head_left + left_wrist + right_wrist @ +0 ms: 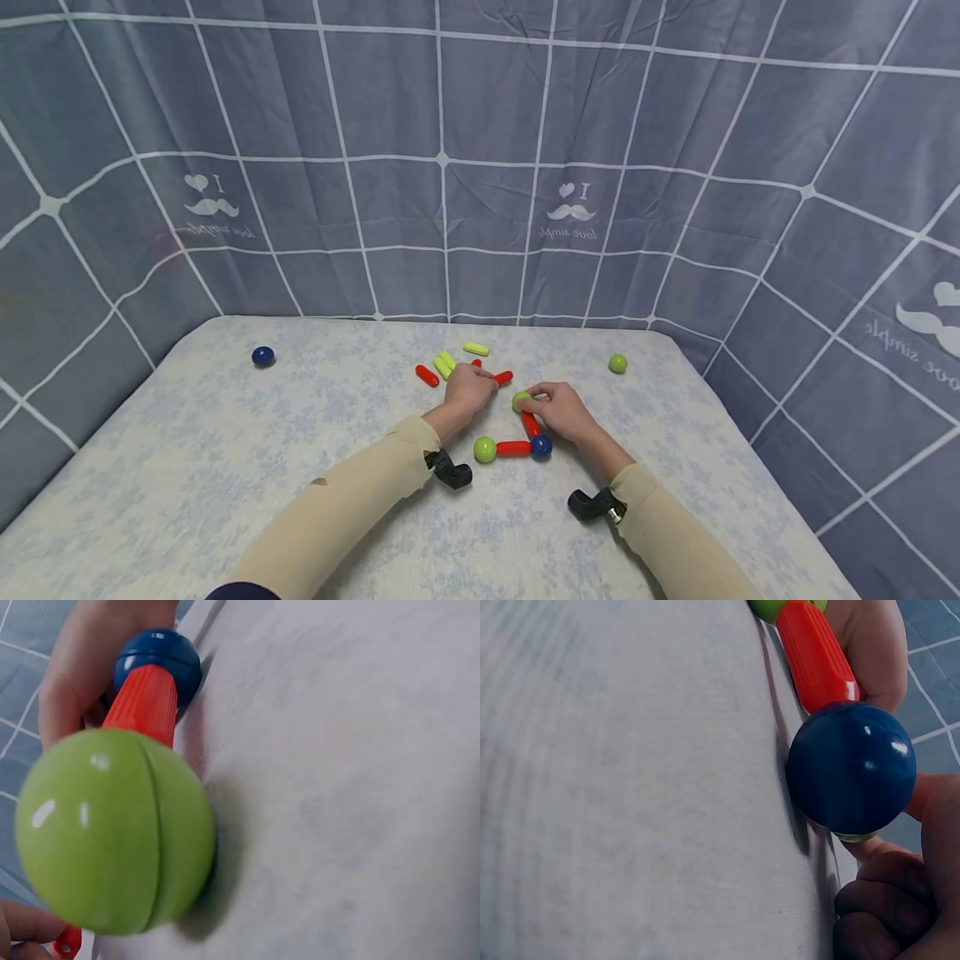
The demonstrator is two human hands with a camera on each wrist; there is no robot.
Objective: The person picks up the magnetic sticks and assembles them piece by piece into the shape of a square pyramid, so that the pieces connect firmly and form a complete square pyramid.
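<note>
Ball (518,402), green, likely light, stiff, slick, best held mid-curve: my right hand (562,409) pinches it, my left hand (470,388) a red rod (504,377).

both arms (352,504) forward, right hand (562,410) in a pinch, left hand (469,390) apparently likewise

Green ball (484,450), red rod (513,448) and blue ball (541,447) lie joined; second red rod (531,424) angles off to second green ball (519,402); separate red rod (504,377) beyond.
</note>
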